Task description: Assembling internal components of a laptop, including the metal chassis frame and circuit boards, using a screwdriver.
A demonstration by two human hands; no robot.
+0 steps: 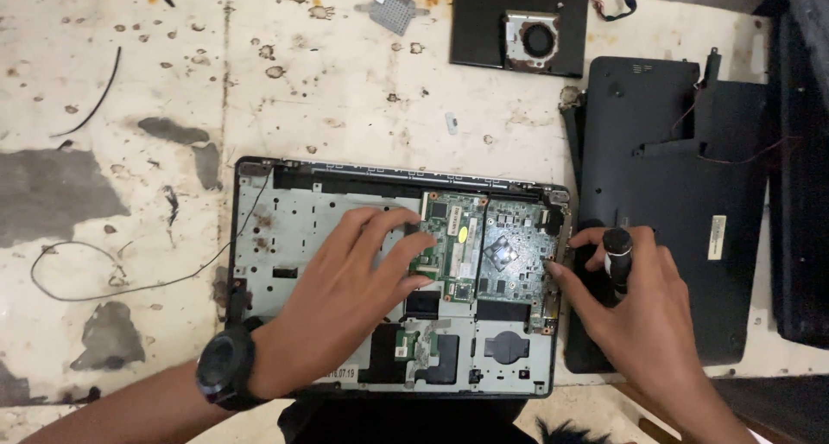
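The opened laptop chassis (285,237) is steadied at table centre by the left hand (345,297), spread flat, gripping nothing. A black screwdriver (617,258) is clasped in the right hand (635,310), its fingertip pressed to the green circuit board (492,245).

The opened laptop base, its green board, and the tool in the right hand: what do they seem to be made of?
The laptop base looks like grey stamped metal in a black plastic rim: dull sheen, punched holes. The green board seems a fibreglass circuit board, glossy, with chips. The tool in the right hand has a black handle, probably plastic or rubber; its tip is hidden. The left hand rests on the base.
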